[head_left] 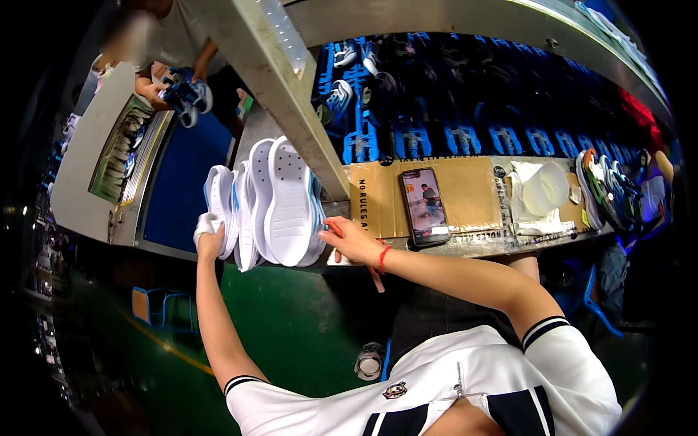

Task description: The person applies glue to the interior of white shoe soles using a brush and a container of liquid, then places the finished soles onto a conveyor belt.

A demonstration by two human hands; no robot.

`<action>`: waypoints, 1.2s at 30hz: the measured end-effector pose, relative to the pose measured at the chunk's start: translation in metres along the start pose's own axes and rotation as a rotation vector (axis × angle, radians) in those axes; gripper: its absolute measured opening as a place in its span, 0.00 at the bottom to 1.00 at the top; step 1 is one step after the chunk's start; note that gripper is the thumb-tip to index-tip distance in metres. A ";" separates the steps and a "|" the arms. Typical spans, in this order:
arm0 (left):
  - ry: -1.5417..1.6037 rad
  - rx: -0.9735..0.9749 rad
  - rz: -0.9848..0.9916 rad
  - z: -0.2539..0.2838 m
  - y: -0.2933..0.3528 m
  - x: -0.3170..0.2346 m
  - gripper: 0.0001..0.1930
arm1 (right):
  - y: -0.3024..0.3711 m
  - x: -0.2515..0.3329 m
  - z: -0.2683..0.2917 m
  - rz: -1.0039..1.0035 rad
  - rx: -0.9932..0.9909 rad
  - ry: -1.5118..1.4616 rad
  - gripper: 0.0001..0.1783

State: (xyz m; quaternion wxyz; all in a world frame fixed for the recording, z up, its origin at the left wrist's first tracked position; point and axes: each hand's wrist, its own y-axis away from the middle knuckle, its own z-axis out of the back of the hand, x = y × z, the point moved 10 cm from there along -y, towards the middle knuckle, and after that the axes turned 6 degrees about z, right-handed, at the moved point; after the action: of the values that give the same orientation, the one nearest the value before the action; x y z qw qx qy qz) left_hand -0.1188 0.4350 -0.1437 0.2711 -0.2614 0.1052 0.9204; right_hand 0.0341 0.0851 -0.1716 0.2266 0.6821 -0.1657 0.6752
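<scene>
White shoe soles point(291, 211) with blue edge lines stand on edge in a row on the bench, left of centre; the nearest faces show small holes at the toe end. At the row's left end is my left hand point(209, 238), its fingers closed on a white cloth point(207, 225) against the outermost sole. My right hand point(352, 241) is closed beside the right end of the row, close to the soles. A slim orange-red stick point(334, 228) pokes out of its grip; its tip and exact kind are unclear.
A phone point(424, 207) lies on cardboard point(374, 200) to the right. Beyond it stands a whitish plastic cup point(545, 189), then several shoes point(607, 189). A metal post point(291, 87) slants behind the soles. Blue racks point(411, 139) carry shoes. Far left, another person holds sandals point(187, 98).
</scene>
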 end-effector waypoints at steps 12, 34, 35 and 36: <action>0.615 0.311 0.228 -0.013 0.001 0.032 0.27 | -0.017 -0.007 -0.009 -0.187 0.050 0.160 0.43; 0.890 0.559 0.319 -0.055 0.080 0.009 0.26 | -0.010 -0.034 -0.003 -0.320 0.064 -0.157 0.34; 0.895 0.576 0.307 -0.057 0.081 0.010 0.26 | -0.011 -0.042 -0.002 -0.332 0.047 -0.169 0.34; 0.905 0.580 0.298 -0.055 0.083 0.015 0.27 | -0.011 -0.041 -0.005 -0.343 0.043 -0.178 0.34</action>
State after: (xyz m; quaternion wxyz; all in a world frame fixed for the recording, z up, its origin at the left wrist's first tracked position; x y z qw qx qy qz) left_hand -0.1528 0.3543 -0.1935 0.1264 -0.5277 0.4960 0.6780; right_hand 0.0342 0.0932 -0.2136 0.3082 0.7621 -0.0520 0.5671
